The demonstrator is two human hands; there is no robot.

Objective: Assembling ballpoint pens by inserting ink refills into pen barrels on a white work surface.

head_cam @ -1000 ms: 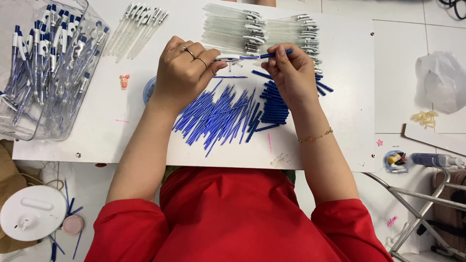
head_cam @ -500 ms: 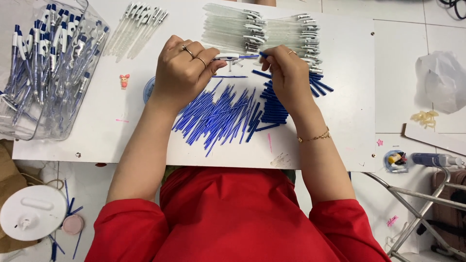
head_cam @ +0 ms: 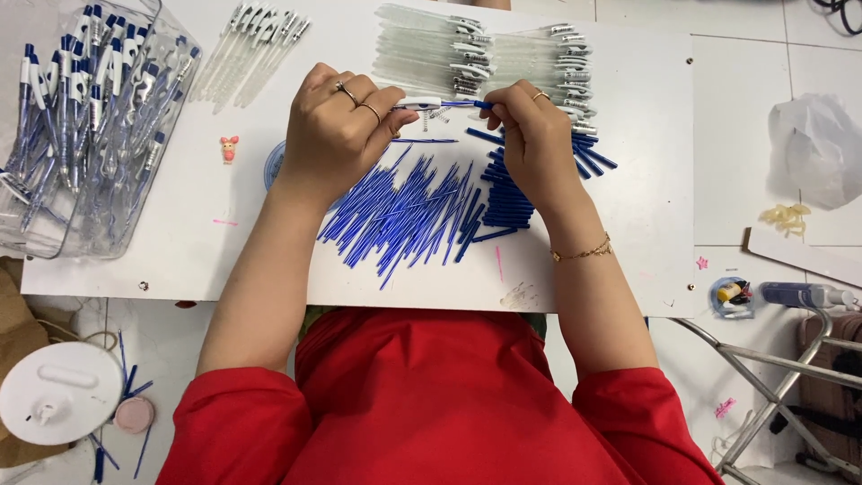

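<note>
The fingers of the left hand (head_cam: 341,135) are curled shut around a clear pen barrel (head_cam: 420,104), thumb and forefinger pinching it near its pale end; most of the barrel is buried inside the fist, so its full length cannot be made out. The right hand (head_cam: 537,144) pinches a thin blue refill (head_cam: 467,104) between thumb and fingertips, the remaining fingers folded in. The refill lies level and runs from the right fingertips to the mouth of the barrel; whether its tip is already inside is too small to tell. Something small and spring-like shows just below the barrel, blurred.

Under and between both hands a loose heap of blue refills (head_cam: 404,216) fans across the white board (head_cam: 628,224), and a tidier stack of blue refills (head_cam: 507,202) lies half hidden beneath the right wrist. Above the hands, rows of clear barrels with clips (head_cam: 467,54) lie side by side, the topmost cut by the frame edge. A smaller bunch of white pen parts (head_cam: 256,45) lies to the upper left. At the far left a clear plastic bin (head_cam: 90,117) holds assembled pens, its side cut off. A tiny pink figure (head_cam: 229,148) sits on the board between bin and left hand, and a bluish round thing is mostly covered by the left wrist.
</note>
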